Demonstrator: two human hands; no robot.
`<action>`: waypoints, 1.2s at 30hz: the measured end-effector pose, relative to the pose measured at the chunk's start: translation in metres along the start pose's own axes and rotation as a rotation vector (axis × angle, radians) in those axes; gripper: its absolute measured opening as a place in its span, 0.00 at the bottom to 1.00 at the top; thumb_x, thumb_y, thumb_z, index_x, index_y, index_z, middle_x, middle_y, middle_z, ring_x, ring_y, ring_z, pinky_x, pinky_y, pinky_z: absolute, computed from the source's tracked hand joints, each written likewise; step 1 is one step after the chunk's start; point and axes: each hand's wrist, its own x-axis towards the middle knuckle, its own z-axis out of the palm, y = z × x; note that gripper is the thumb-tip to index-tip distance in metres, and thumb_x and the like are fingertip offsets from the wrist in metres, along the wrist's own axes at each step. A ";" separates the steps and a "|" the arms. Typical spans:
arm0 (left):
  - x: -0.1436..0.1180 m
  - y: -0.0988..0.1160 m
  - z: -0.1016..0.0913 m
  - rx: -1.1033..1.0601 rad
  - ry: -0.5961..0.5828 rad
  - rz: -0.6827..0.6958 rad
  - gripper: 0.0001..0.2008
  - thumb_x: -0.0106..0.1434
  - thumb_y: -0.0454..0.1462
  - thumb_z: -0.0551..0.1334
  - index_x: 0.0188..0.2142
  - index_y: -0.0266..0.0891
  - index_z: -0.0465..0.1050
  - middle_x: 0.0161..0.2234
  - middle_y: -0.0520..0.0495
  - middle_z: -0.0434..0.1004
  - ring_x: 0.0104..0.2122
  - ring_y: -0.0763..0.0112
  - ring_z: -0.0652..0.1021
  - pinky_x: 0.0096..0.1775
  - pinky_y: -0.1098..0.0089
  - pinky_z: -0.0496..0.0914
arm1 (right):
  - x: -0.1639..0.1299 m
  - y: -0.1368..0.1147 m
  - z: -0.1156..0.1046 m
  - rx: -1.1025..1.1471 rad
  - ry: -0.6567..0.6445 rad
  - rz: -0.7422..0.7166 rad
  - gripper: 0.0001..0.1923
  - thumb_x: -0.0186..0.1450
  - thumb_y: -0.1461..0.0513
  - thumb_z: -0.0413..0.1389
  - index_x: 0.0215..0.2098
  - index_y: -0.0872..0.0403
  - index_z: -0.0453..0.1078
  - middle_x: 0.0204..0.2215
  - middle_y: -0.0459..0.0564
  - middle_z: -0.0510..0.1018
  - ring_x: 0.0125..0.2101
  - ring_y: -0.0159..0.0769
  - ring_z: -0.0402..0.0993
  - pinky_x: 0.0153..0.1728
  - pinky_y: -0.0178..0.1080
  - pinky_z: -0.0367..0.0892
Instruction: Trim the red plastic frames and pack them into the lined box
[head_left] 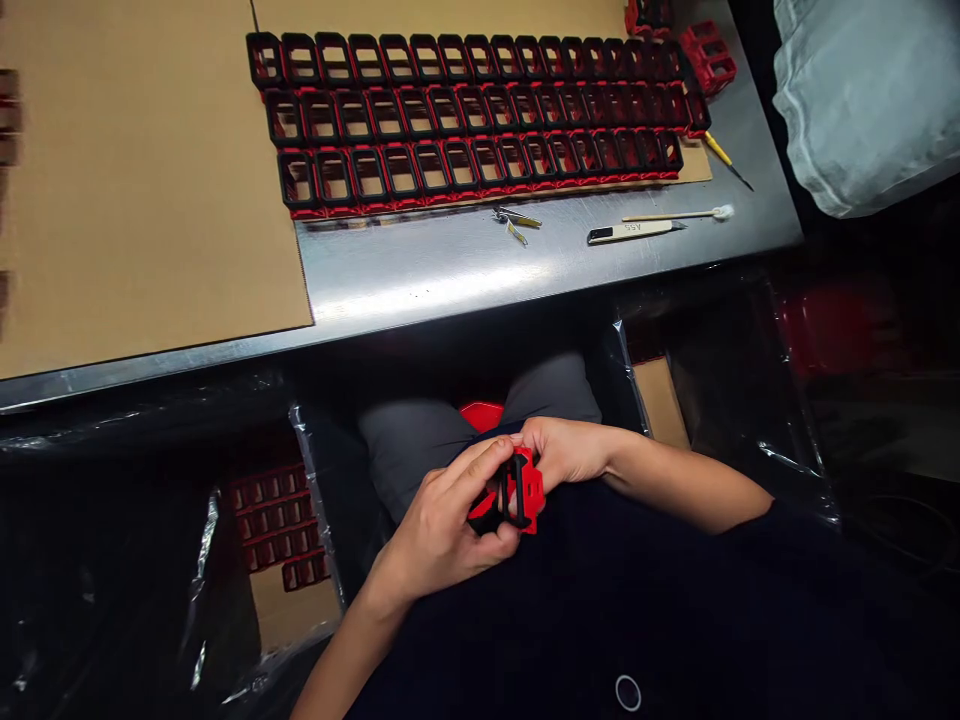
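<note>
Above my lap I hold a small red and black plastic frame (529,490) with a rectangular opening. My left hand (442,515) is closed round it, fingers along the top side and thumb below. Against the frame's right, upper side, my right hand (566,452) is closed too, its fingers curled and partly hidden behind the part. A fingertip shows through the opening. On the bench ahead, similar red and black frames (381,172) stand side by side in three long rows.
Along the metal bench (420,265) lie a nail clipper (517,220), a craft knife (636,232), a cotton swab (675,214) and a yellow-handled tool (720,152). Cardboard (150,200) covers the bench's left. Plastic-lined boxes flank my legs; more frames (277,515) sit in the left one.
</note>
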 end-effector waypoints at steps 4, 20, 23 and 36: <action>-0.003 -0.003 -0.007 0.018 -0.009 -0.026 0.39 0.54 0.29 0.65 0.65 0.41 0.58 0.54 0.34 0.75 0.52 0.56 0.78 0.49 0.58 0.78 | -0.005 -0.009 0.003 0.047 0.021 0.028 0.11 0.47 0.62 0.70 0.27 0.59 0.78 0.21 0.43 0.78 0.22 0.25 0.72 0.25 0.28 0.70; -0.028 -0.010 0.017 -0.151 0.386 -0.146 0.34 0.57 0.39 0.72 0.59 0.42 0.59 0.54 0.33 0.75 0.54 0.55 0.79 0.49 0.55 0.78 | -0.011 -0.017 0.019 -0.071 0.195 -0.187 0.16 0.60 0.61 0.60 0.44 0.59 0.80 0.30 0.48 0.82 0.28 0.28 0.73 0.34 0.32 0.69; -0.029 -0.013 0.015 -0.076 0.364 -0.102 0.35 0.57 0.38 0.72 0.60 0.42 0.58 0.54 0.33 0.75 0.54 0.55 0.79 0.49 0.54 0.78 | -0.013 -0.017 0.022 -0.186 0.243 -0.201 0.16 0.60 0.61 0.60 0.44 0.59 0.81 0.29 0.48 0.82 0.28 0.30 0.74 0.32 0.32 0.68; -0.023 -0.007 0.000 0.257 0.286 0.166 0.37 0.60 0.34 0.70 0.64 0.40 0.54 0.55 0.32 0.77 0.44 0.59 0.84 0.33 0.65 0.80 | -0.016 -0.019 0.038 -0.528 0.412 -0.304 0.10 0.58 0.64 0.60 0.35 0.58 0.82 0.28 0.48 0.82 0.27 0.31 0.77 0.27 0.29 0.67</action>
